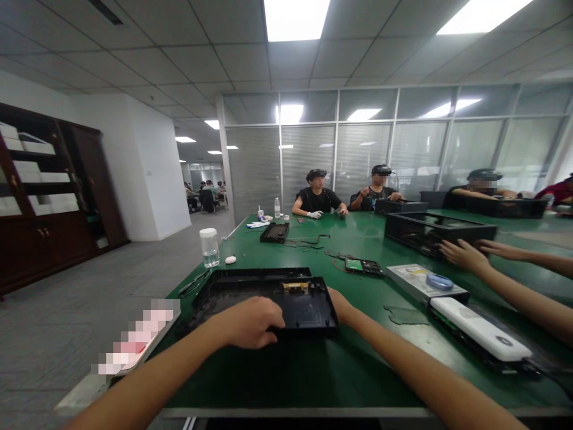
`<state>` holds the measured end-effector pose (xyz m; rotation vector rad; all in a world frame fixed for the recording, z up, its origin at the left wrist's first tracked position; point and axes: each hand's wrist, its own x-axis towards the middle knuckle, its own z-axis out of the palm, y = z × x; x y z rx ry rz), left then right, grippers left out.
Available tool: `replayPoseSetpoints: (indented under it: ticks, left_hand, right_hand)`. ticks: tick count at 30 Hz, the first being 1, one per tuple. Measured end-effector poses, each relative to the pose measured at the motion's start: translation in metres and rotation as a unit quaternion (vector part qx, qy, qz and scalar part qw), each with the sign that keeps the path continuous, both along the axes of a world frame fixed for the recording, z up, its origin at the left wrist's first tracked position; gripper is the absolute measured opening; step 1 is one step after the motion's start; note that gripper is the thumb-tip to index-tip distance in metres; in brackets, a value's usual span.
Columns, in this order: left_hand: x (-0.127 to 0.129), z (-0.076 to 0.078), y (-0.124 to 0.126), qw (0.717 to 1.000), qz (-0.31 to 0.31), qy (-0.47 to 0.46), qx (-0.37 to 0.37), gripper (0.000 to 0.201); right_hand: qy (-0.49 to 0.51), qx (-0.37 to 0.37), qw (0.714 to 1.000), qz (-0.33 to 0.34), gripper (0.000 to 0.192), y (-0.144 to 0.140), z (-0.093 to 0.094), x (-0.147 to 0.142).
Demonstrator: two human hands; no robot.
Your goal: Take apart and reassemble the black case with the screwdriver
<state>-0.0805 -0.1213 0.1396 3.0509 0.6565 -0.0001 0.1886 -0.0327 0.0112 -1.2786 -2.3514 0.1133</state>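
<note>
A black open plastic case (250, 286) lies on the green table (313, 376) in front of me, with a small gold part (295, 287) inside near its far edge. My left hand (250, 321) is curled over the case's near edge, fingers closed on it. My right hand (339, 304) holds the case's right side, mostly hidden behind that edge.
A co-worker's two hands (465, 254) reach from the right to a black frame (436, 230). A silver drive (421, 282), a white device (481, 334), a small circuit board (363, 266), a clear jar (209, 246) and another black case (274, 232) lie about. Several people sit at the far end.
</note>
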Motion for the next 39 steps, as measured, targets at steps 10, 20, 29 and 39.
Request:
replayPoseSetpoints:
  ticks: [10, 20, 29, 39]
  left_hand:
    - [0.003, -0.069, -0.001, 0.998, 0.019, 0.058, -0.030, 0.013]
    - [0.017, -0.073, 0.108, 0.986, 0.156, -0.052, 0.013, 0.037]
    - [0.011, -0.102, 0.136, 0.994, 0.109, -0.017, 0.005, 0.028]
    - [0.041, -0.097, 0.095, 0.989, -0.007, -0.029, 0.147, 0.022]
  right_hand:
    - [-0.018, 0.048, 0.994, -0.097, 0.041, 0.022, -0.031, 0.094]
    - [0.191, -0.079, 0.973, -0.104, 0.034, 0.020, -0.026, 0.081]
    - [0.131, -0.134, 0.982, -0.025, 0.046, 0.005, -0.020, 0.034]
    - [0.153, -0.140, 0.977, -0.050, 0.047, 0.007, -0.020, 0.038]
